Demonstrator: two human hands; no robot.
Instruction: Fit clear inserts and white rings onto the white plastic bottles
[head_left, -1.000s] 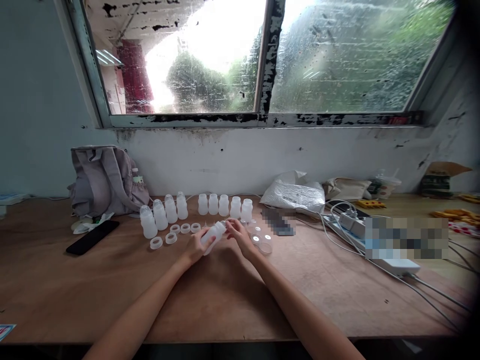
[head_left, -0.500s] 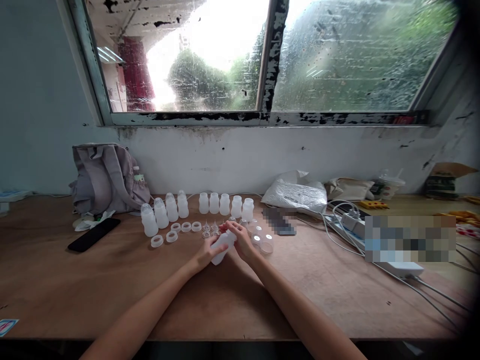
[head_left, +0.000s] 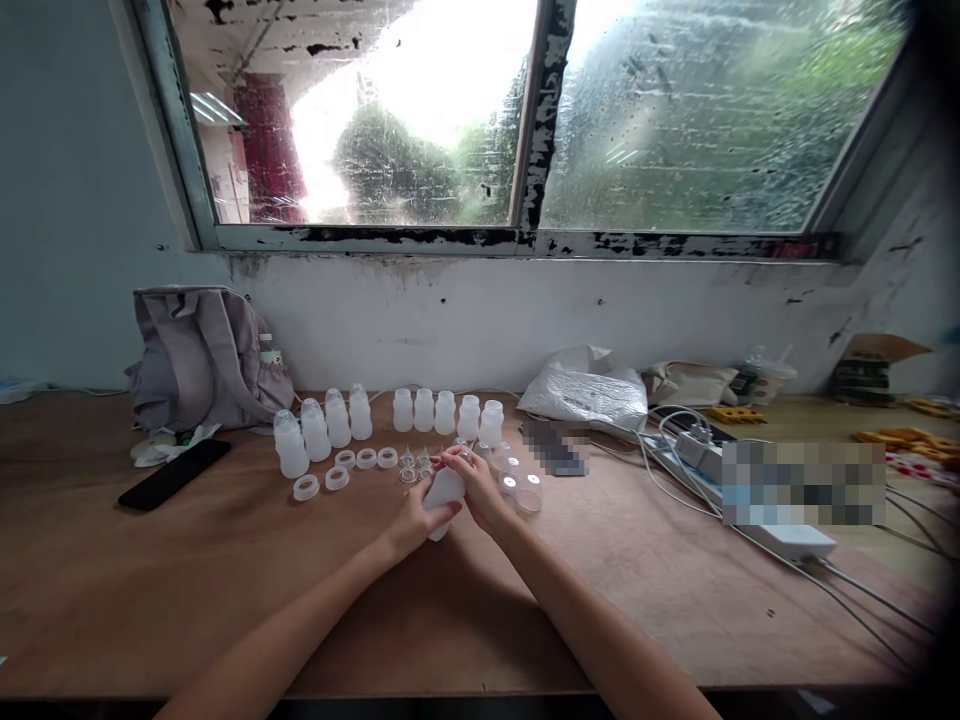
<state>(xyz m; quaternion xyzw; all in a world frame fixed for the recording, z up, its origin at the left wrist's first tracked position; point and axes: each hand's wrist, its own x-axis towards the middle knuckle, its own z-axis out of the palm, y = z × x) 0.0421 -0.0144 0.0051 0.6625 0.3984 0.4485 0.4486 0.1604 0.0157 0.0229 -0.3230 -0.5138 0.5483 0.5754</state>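
Observation:
My left hand (head_left: 412, 518) is wrapped round the body of a frosted white bottle (head_left: 444, 490), which is tilted above the table. At the bottle's top, the fingers of my right hand (head_left: 474, 480) are closed, and what they pinch is too small to make out. Just left of the bottle stand small clear nipples (head_left: 407, 468). White collar rings (head_left: 337, 478) lie further left. Behind them are several capped bottles (head_left: 316, 430) and a row of open bottles (head_left: 424, 411). Clear domed caps (head_left: 529, 497) sit right of my right hand.
A grey backpack (head_left: 206, 355) and a black phone (head_left: 176, 475) are on the left. At the back right lies a silver package (head_left: 585, 390). A power strip (head_left: 795, 541) with white cables runs along the right side.
The bottle in my left hand stands more upright and slightly lower, and my right fingers have shifted over its top. The whole view has moved slightly.

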